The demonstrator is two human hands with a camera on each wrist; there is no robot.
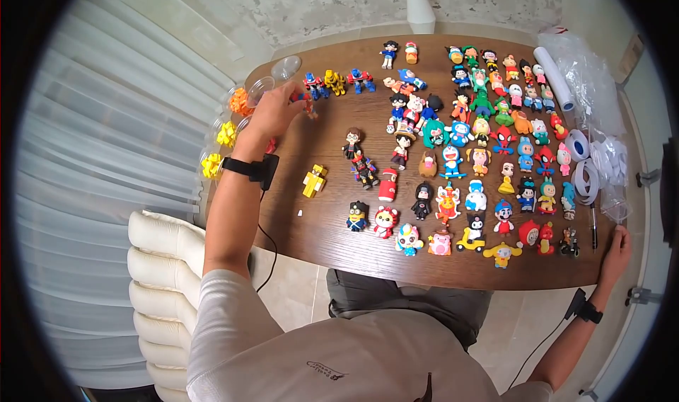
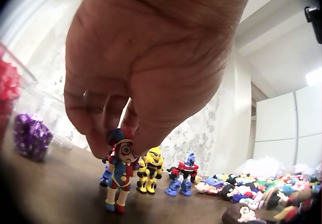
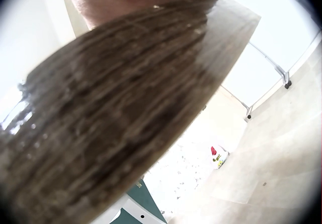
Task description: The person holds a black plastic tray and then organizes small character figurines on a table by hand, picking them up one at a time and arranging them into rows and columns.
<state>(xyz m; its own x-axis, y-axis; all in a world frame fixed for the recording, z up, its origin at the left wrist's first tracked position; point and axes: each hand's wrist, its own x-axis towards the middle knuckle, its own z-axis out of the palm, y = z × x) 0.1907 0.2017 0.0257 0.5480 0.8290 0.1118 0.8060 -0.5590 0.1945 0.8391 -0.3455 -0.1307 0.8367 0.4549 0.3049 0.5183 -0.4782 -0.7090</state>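
My left hand (image 1: 276, 112) is at the far left of the table, pinching a small jester figurine (image 2: 122, 176) by its head. The figurine is upright, half red and half blue, with its feet close over the tabletop in the left wrist view. Just behind it stand a yellow robot figurine (image 2: 150, 171) and a red-and-blue robot figurine (image 2: 183, 176); another red-and-blue robot figurine (image 1: 315, 85) is partly hidden behind the jester in the left wrist view. My right hand (image 1: 617, 253) rests at the table's right edge, its fingers near the plastic bag; the table edge covers much of it in the right wrist view.
Rows of figurines (image 1: 481, 140) cover the table's middle and right. Clear cups with orange (image 1: 241, 101), yellow (image 1: 226, 134) and purple (image 2: 32, 137) pieces line the left edge. A yellow block-like figurine (image 1: 315, 181) lies nearer me. Tape rolls (image 1: 585, 181) and plastic bags (image 1: 594, 90) lie right.
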